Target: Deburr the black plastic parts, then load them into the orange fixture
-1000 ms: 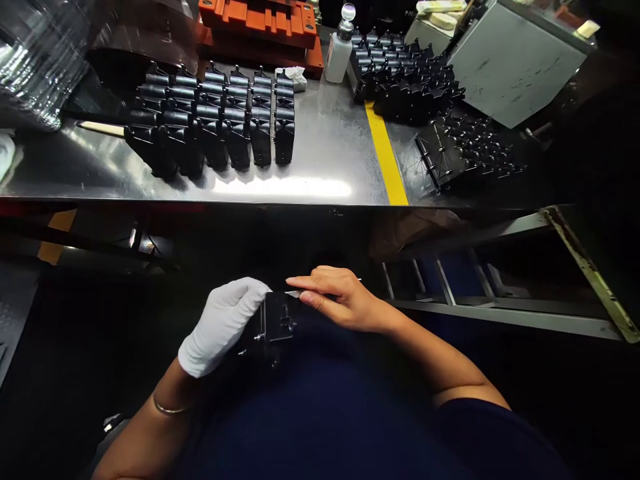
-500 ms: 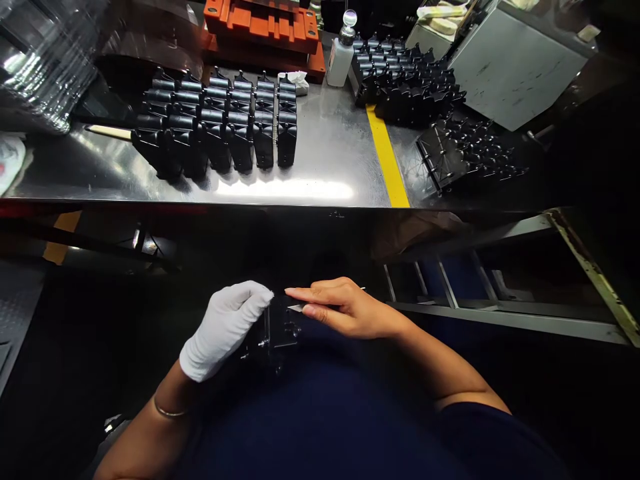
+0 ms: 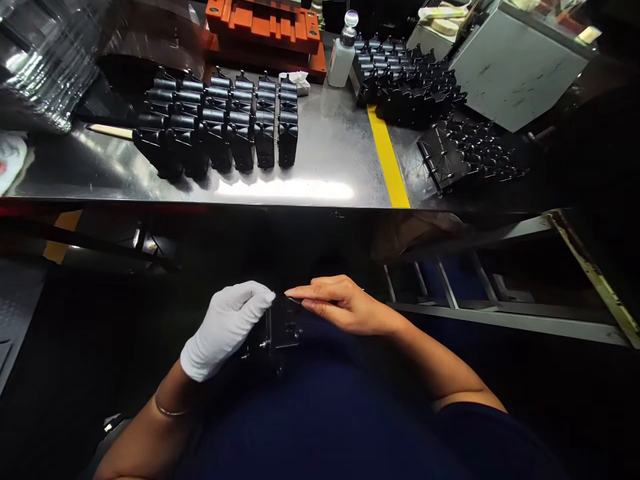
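Your gloved left hand (image 3: 226, 328) clamps its fingers on the black part (image 3: 281, 330), which hangs below and right of them, long axis lost in the dark, while your right hand (image 3: 345, 305), farther off, pinches the blade (image 3: 295, 300) pointing left, contact between the two unclear

Shiny metal bench (image 3: 330, 150) crossed by yellow strip (image 3: 387, 157) — black parts (image 3: 265, 127) lined up at left, second black group (image 3: 407, 77) stacked right, bottle (image 3: 341, 61) placed between.
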`<state>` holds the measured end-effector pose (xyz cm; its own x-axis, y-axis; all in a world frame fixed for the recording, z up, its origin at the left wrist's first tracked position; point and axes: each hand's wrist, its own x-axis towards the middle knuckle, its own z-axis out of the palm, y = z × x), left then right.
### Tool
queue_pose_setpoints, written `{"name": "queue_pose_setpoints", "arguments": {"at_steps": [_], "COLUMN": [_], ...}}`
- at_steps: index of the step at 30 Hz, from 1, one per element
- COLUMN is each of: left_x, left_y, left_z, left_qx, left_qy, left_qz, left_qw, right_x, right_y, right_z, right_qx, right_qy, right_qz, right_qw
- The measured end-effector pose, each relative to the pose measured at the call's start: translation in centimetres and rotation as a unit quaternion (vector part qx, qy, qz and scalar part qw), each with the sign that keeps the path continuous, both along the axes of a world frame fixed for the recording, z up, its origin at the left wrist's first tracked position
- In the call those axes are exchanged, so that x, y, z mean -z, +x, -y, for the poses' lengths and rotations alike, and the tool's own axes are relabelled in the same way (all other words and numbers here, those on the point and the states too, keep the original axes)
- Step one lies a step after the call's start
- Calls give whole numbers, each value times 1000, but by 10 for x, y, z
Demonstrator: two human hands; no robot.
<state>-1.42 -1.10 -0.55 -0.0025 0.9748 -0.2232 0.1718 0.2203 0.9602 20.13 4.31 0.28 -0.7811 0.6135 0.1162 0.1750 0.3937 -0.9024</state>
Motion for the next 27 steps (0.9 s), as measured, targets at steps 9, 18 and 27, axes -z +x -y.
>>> {"name": "queue_pose_setpoints", "arguments": {"at_steps": [9,18,27], "left_x": [3,6,4], "left_y": [5,7,10], "left_z": [4,7,7], "left_qx": [-41,-63,-64], "left_qy": [33,76,59], "left_qz": [-36,-43,-62], "left_qw": [998,994,994], "right_x": [2,6,7], "right_y": [-6,-15,-14], "right_z": [9,14,15], "right_qx": [124,149,144], "right_qy": [10,89,97], "right_qz": [0,-2,11], "right_qw": [992,985,985]}}
